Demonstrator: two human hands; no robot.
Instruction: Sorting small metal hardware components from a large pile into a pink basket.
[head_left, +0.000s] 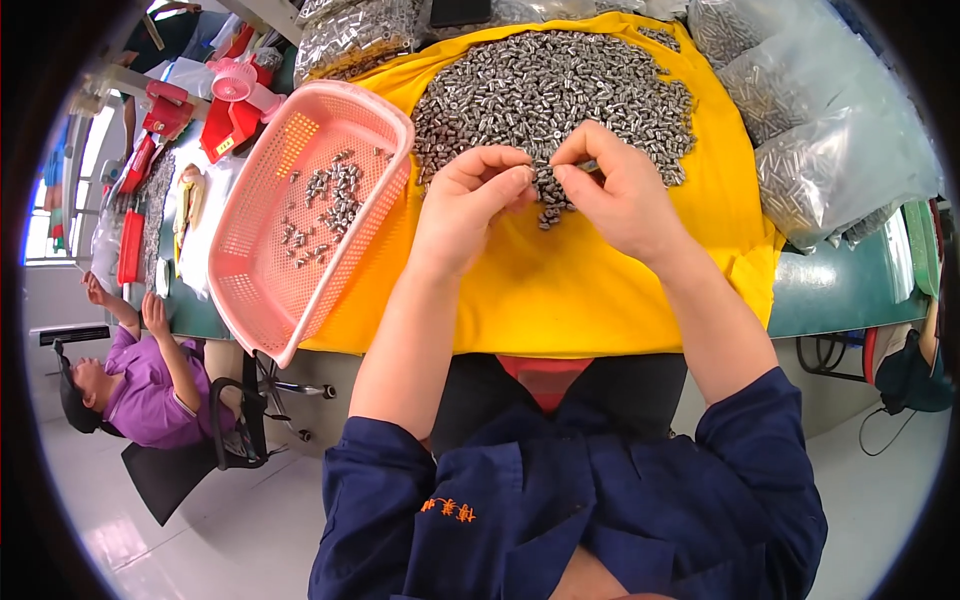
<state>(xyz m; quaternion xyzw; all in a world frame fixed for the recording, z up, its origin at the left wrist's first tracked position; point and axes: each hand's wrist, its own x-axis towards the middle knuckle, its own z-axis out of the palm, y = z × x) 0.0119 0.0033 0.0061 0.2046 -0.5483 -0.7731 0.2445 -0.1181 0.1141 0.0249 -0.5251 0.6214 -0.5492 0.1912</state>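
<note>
Both my hands are raised over the near edge of a wide pile of small silvery metal parts [560, 80], spread on a yellow cloth [570, 300]. My left hand [470, 205] pinches with thumb and forefinger. Close beside it, my right hand [622, 195] pinches the same way, the fingertips of the two a short gap apart. Whatever sits in either pinch is too small and covered to make out. A few loose parts [550, 215] lie just below the fingertips. Left of my left hand, a pink perforated plastic basket [238, 235] contains scattered metal parts [335, 195] of similar look.
Clear bags of metal parts [815, 175] crowd the table's right side, and another bag [355, 50] lies at the back left. A black flat device [460, 12] rests at the back. Beyond the basket are a pink fan [235, 82], red bins [228, 128] and a seated co-worker [160, 385].
</note>
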